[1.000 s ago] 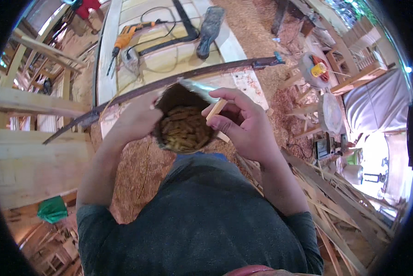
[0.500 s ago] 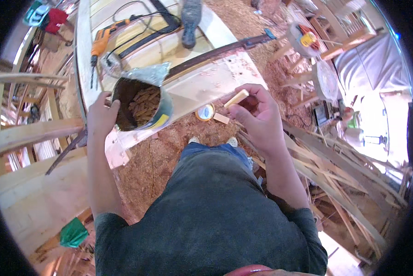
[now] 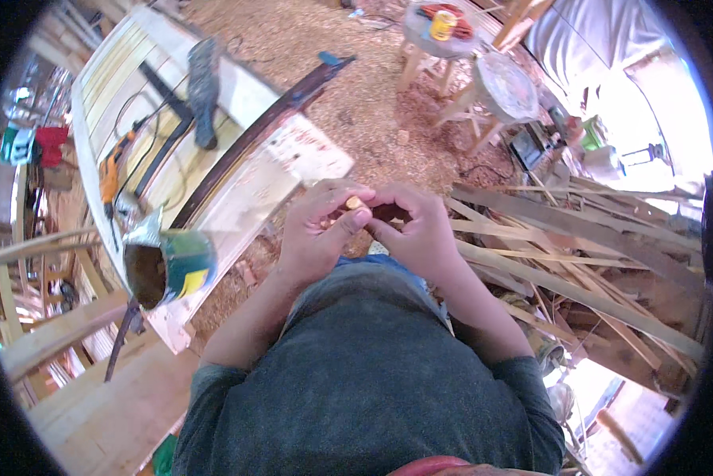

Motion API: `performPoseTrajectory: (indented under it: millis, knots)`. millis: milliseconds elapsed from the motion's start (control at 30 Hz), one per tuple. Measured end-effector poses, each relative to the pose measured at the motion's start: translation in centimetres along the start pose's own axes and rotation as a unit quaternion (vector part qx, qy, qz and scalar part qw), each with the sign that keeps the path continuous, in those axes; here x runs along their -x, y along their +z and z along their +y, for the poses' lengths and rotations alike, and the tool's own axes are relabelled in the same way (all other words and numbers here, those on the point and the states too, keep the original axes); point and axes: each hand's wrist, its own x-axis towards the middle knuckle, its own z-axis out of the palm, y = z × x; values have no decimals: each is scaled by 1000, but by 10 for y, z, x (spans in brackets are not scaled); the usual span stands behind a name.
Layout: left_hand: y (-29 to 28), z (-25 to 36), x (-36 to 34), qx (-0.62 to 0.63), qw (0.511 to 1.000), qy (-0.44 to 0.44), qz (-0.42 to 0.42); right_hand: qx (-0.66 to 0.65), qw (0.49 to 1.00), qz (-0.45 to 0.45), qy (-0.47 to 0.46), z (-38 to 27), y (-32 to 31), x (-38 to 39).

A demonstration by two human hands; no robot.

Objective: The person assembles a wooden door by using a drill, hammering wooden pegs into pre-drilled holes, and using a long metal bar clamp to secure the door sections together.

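Observation:
My left hand (image 3: 320, 230) and my right hand (image 3: 408, 234) meet in front of my waist, fingers curled around a short pale wooden dowel (image 3: 354, 204). A green can (image 3: 190, 258) with a yellow patch and a raised silvery lid sits at the near end of the light wooden bench (image 3: 229, 226), to the left of my hands; its interior is shadowed. A long dark strip (image 3: 245, 147) lies across the bench.
The bench also bears an orange drill (image 3: 114, 166) and a dark plane-like tool (image 3: 203, 91). Two round-topped stools (image 3: 505, 89) stand beyond. Loose timber (image 3: 578, 262) piles up at right; another person (image 3: 47, 147) appears at far left. Shavings cover the floor (image 3: 356, 95).
My left hand has let go of the can, now at left on the bench, and moved in to meet my right hand at the dowel. The view has turned.

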Motion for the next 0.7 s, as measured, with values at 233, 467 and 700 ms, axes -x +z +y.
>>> performPoseTrajectory:
  millis: [233, 467, 700]
  knots:
    - [31, -34, -105, 185, 952, -219, 107, 161, 972, -128, 118, 59, -94, -14]
    - [12, -105, -223, -86, 980, -60, 168, 109, 966, -142, 185, 108, -132, -77]
    - [-1, -199, -358, -129, 974, -10, 185, 173, 947, -178, 206, 177, -188, -239]
